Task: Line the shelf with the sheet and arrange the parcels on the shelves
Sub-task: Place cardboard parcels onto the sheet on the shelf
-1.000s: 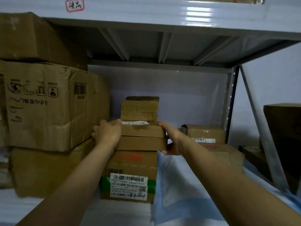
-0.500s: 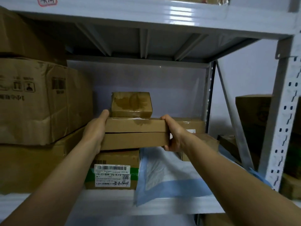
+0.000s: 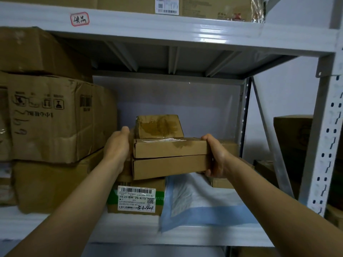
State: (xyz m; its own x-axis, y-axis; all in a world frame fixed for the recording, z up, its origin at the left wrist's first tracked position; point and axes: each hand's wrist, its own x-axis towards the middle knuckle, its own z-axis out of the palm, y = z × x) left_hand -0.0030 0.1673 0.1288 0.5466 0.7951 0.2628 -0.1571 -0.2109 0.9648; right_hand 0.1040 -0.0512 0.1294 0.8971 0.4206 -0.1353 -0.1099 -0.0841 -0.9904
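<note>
Two flat cardboard parcels (image 3: 170, 158) lie stacked one on the other, with a small taped parcel (image 3: 158, 126) on top. My left hand (image 3: 117, 148) grips the stack's left end, thumb up at its top edge. My right hand (image 3: 215, 157) holds the right end, thumb on top and fingers underneath. The stack's left part sits over a labelled box (image 3: 137, 198); its right part hangs over the blue-and-white sheet (image 3: 196, 203) spread on the grey shelf (image 3: 130, 227).
Large worn cartons (image 3: 55, 117) fill the shelf's left side. More parcels (image 3: 229, 146) sit behind my right hand at the back right. A perforated upright post (image 3: 324, 138) bounds the shelf on the right, with boxes (image 3: 293, 136) beyond it. Another shelf (image 3: 167, 28) runs overhead.
The stack held between both hands has shifted right off the labelled box and now overhangs the sheet. The view has pulled back and panned.
</note>
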